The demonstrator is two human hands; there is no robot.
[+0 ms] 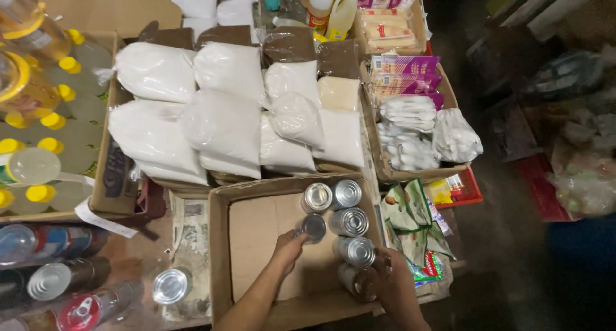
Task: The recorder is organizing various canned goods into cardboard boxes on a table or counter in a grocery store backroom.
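An open cardboard box (pixel 256 235) sits in front of me with several silver tin cans standing along its right side. My left hand (pixel 287 249) grips one tin can (pixel 312 227) inside the box, beside the row. My right hand (pixel 390 281) is closed around another tin can (pixel 356 281) at the near right corner of the box. More cans (pixel 350 222) stand upright between and behind the two hands.
White powder-filled plastic bags (pixel 224 119) are stacked behind the box. Yellow-capped oil bottles (pixel 45 106) fill a carton at left. A loose can (pixel 171 285) and bottles lie at lower left. Packets and sachets (pixel 410 132) sit in a box at right.
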